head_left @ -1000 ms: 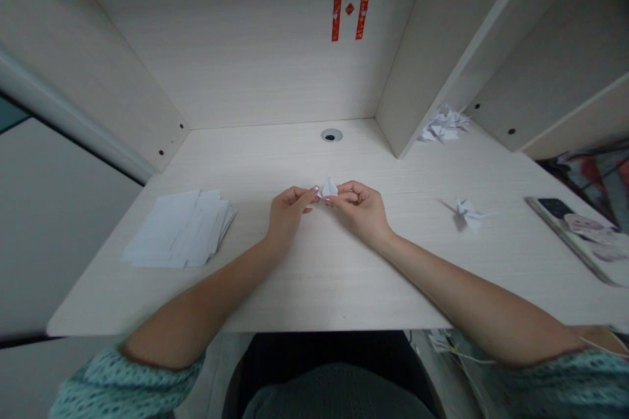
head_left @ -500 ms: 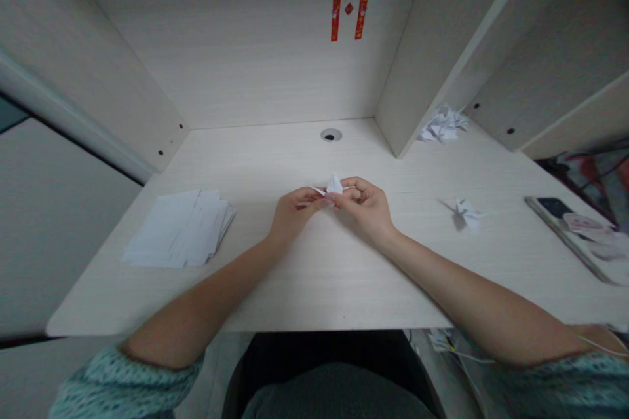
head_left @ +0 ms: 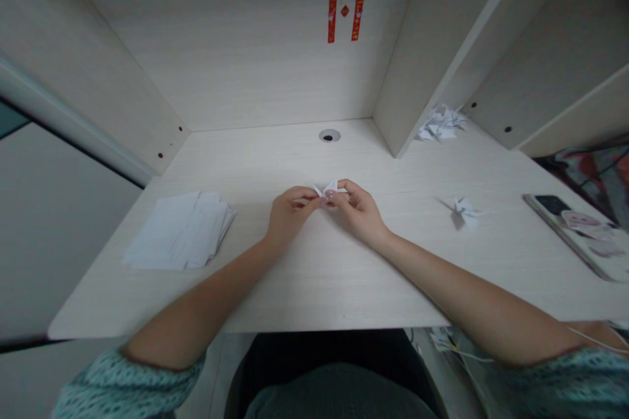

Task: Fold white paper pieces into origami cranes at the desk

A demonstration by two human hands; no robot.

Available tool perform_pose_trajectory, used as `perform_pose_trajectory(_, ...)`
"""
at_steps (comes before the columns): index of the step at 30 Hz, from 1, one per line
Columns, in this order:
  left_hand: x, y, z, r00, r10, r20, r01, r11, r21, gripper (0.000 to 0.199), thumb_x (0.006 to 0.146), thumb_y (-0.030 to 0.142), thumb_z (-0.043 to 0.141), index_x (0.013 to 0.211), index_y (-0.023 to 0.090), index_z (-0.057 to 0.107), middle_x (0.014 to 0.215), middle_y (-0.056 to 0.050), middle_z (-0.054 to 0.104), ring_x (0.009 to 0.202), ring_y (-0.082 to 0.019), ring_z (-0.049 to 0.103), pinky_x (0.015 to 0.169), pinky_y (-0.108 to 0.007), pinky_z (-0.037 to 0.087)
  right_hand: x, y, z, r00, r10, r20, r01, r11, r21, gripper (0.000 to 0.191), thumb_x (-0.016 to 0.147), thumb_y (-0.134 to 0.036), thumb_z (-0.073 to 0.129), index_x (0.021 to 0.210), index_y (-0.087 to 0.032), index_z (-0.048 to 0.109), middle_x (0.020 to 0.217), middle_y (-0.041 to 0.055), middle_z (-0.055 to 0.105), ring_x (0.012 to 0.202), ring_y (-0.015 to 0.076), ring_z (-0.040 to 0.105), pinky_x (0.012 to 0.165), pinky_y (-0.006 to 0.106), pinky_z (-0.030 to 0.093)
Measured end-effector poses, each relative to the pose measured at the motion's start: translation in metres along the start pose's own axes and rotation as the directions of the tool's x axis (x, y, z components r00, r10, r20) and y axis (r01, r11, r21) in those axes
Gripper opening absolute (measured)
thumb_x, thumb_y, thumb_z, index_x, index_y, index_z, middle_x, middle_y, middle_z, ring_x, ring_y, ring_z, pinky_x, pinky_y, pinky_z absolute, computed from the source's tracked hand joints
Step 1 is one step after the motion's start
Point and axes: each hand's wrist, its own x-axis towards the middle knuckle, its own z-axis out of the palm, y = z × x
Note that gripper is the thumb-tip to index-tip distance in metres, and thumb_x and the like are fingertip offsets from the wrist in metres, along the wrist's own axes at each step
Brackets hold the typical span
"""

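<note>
A small white origami crane [head_left: 332,186] is pinched between my two hands above the middle of the desk. My left hand [head_left: 293,211] is closed on its left side, thumb and forefinger meeting at the lower edge. From the right, my right hand [head_left: 360,209] grips the same folded paper, its thumb near the left thumb. Pointed paper tips stick up between the fingers, while the lower folds are hidden. Farther right on the desk lies another folded paper crane [head_left: 464,211], touched by neither hand.
To the left is a stack of white paper sheets [head_left: 179,232]. A pile of folded white paper [head_left: 442,123] sits behind the upright divider [head_left: 410,78]. A phone [head_left: 574,232] lies at the far right. A round cable hole [head_left: 329,136] is near the back panel.
The crane has tilted, and its points now spread more to the left and right. Both hands have shifted slightly left in view, still holding it.
</note>
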Motion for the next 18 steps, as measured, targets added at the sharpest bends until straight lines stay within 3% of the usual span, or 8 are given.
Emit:
perform_pose_trajectory(3, 0.001, 0.000, 0.000, 1.000, -0.022, -0.014, 0.022, 1.000, 0.000, 0.022, 0.073, 0.041, 0.068, 0.073, 0.019, 0.070, 0.081, -0.004, 0.069, 0.079, -0.017, 0.062, 0.067, -0.025, 0.046, 0.002, -0.003, -0.004, 0.995, -0.044, -0.092, 0.041, 0.998, -0.038, 0.028, 0.081, -0.049, 0.060, 0.088, -0.022, 0.062, 0.074, 0.0004, 0.068, 0.071, 0.0159, 0.064, 0.069, 0.028, 0.047)
perform_pose_trajectory(7, 0.000, -0.001, 0.000, 0.999, -0.044, 0.002, 0.044, 0.999, -0.017, 0.025, 0.075, 0.044, 0.066, 0.073, 0.019, 0.067, 0.074, -0.001, 0.067, 0.071, -0.015, 0.060, 0.064, -0.024, 0.043, 0.003, -0.011, -0.008, 0.957, -0.165, -0.237, 0.114, 0.970, -0.215, 0.023, 0.080, -0.043, 0.064, 0.085, -0.021, 0.068, 0.084, 0.0039, 0.071, 0.076, 0.0170, 0.064, 0.069, 0.028, 0.047)
perform_pose_trajectory(10, 0.000, -0.005, 0.001, 0.998, -0.058, 0.039, 0.059, 0.997, -0.039, 0.026, 0.075, 0.044, 0.066, 0.073, 0.018, 0.065, 0.073, -0.001, 0.067, 0.068, -0.014, 0.060, 0.065, -0.024, 0.043, 0.002, -0.014, -0.009, 0.952, -0.212, -0.221, 0.133, 0.936, -0.325, 0.020, 0.080, -0.039, 0.064, 0.082, -0.021, 0.072, 0.089, 0.0051, 0.073, 0.080, 0.0186, 0.064, 0.070, 0.030, 0.046)
perform_pose_trajectory(18, 0.000, -0.013, 0.003, 0.988, -0.076, 0.136, 0.087, 0.993, -0.074, 0.029, 0.075, 0.042, 0.067, 0.089, 0.017, 0.067, 0.082, -0.003, 0.070, 0.075, -0.015, 0.063, 0.072, -0.026, 0.046, 0.001, -0.011, -0.005, 0.956, -0.241, -0.167, 0.173, 0.923, -0.343, 0.016, 0.079, -0.033, 0.064, 0.082, -0.021, 0.074, 0.085, 0.0033, 0.075, 0.076, 0.0173, 0.066, 0.069, 0.029, 0.048)
